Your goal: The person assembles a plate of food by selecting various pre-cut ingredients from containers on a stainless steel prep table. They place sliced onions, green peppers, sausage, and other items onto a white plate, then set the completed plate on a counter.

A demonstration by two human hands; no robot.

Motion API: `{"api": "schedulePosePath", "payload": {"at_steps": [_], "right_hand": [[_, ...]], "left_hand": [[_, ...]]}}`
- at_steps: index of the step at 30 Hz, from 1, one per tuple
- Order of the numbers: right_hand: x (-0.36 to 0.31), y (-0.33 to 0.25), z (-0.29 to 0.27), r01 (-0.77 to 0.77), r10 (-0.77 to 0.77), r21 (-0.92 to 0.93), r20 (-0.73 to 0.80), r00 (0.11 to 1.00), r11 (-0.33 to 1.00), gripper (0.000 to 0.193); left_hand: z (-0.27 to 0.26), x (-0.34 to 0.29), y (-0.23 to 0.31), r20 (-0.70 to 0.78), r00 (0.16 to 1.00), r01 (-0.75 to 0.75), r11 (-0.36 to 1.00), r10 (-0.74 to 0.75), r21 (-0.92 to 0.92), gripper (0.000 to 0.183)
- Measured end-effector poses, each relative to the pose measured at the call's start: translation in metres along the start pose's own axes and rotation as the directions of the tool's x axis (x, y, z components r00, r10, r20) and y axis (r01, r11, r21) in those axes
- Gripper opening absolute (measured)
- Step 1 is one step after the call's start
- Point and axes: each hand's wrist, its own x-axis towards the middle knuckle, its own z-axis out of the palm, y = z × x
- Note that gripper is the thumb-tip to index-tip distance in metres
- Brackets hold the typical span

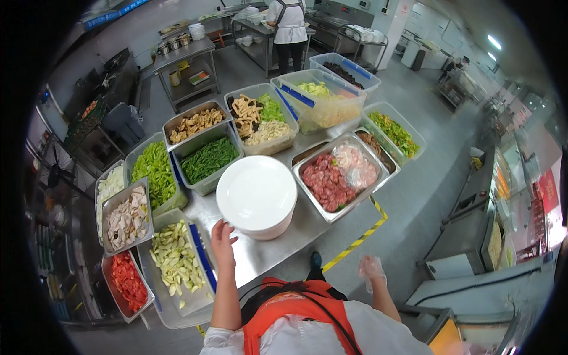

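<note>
A stack of white plates (255,192) stands at the near middle of the steel table. Bare, my left hand (223,242) is beside the stack's lower left rim, fingers apart and slightly curled, with nothing in it. My right hand (371,270) wears a clear plastic glove and hangs off to the right, away from the table. Its fingers look loosely extended, and I see nothing held. To the right of the plates, a steel pan holds sliced raw meat (331,180) and a plastic bag of pale pieces (357,167). Left of my left hand is a clear tub of sliced pale-green vegetable (177,257).
Around the steel table (251,254) sit chopped red vegetables (127,281), pale meat pieces (125,219), green leaves (154,174), cut green stalks (208,160) and mixed vegetables (393,133). Yellow-black tape (355,242) marks the floor. A person (289,23) stands at a far counter.
</note>
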Motion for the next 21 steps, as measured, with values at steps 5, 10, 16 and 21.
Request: {"api": "schedulePosePath", "payload": {"at_steps": [5,10,16,21], "right_hand": [[0.127,-0.199,-0.087,0.112,-0.121,0.282,0.018,0.992,0.953,0.034],[0.229,-0.282,-0.103,0.38,-0.413,0.324,0.035,0.91,0.866,0.032],[0.263,-0.273,-0.051,0.342,-0.48,0.455,0.234,0.845,0.823,0.029],[0.239,-0.269,-0.09,0.172,-0.387,0.6,0.249,0.888,0.782,0.021]], "left_hand": [[0.018,0.003,0.0,-0.285,0.957,-0.02,0.993,0.053,0.118,0.041],[0.035,0.012,-0.002,-0.329,0.917,-0.123,0.944,0.225,0.305,0.029],[0.009,0.032,-0.029,-0.359,0.831,-0.068,0.719,0.424,0.691,0.035],[0.014,0.029,-0.028,-0.377,0.925,-0.052,0.962,-0.055,-0.268,0.055]]}}
